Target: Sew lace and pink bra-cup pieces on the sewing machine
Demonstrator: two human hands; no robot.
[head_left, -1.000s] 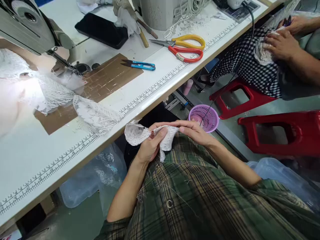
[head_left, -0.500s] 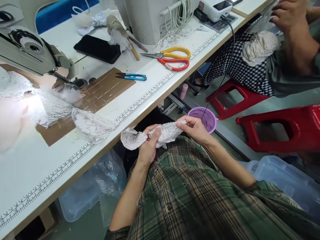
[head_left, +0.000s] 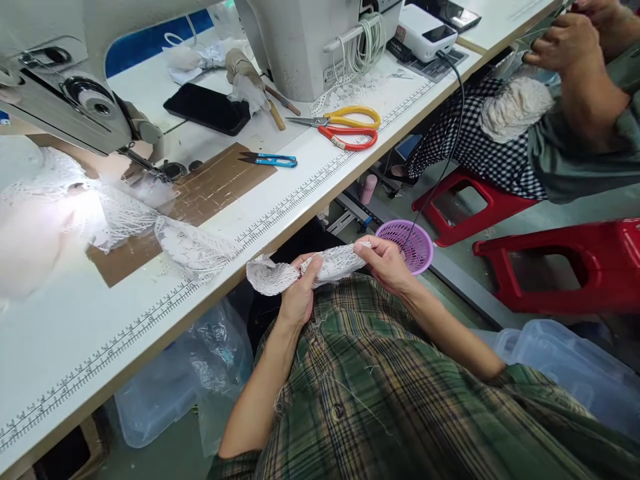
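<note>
Over my lap, a folded strip of white lace is stretched between both hands. My left hand pinches it near its middle, thumb on top, and a loose curled end sticks out to the left by the table edge. At the other end, my right hand grips the lace between thumb and fingers. More white lace lies on the sewing table and runs left to the sewing machine, where bright light washes it out.
Blue thread snips, scissors with yellow and red handles and a black phone lie on the table. A purple basket and red stools stand at the right. Another person's hands work at the upper right.
The view has shifted slightly, so the table items appear a little lower and further right. The lace between my hands looks straighter and flatter; both hands keep their hold.
</note>
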